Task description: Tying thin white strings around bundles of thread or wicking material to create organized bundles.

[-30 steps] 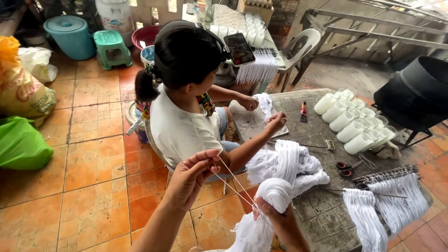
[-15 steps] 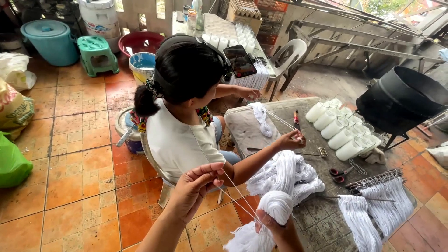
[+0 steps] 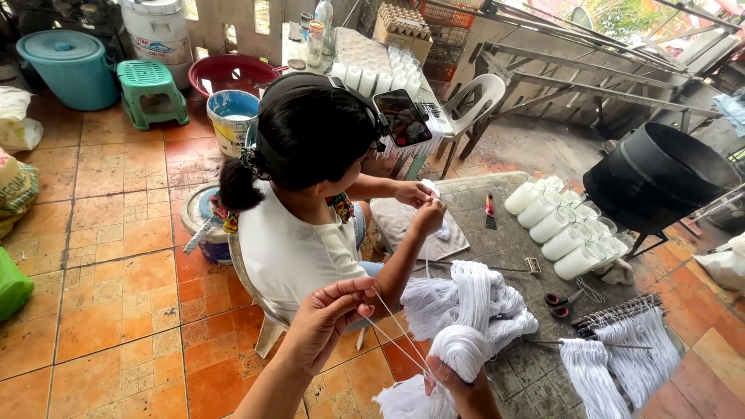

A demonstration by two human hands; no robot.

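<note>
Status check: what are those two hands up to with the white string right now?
Left hand pinching thin white strands. Right hand gripping round ball of white string. Seated co-worker close ahead.

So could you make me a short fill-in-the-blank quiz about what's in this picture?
1. The left hand pinches thin white ____ that run to the ball.
2. The right hand holds a ball of string coloured ____.
3. The red-handled ____ lie on the grey table beside the glass jars.
4. The small stool on the tiled floor is ____.

Missing words: strings; white; scissors; green
</note>
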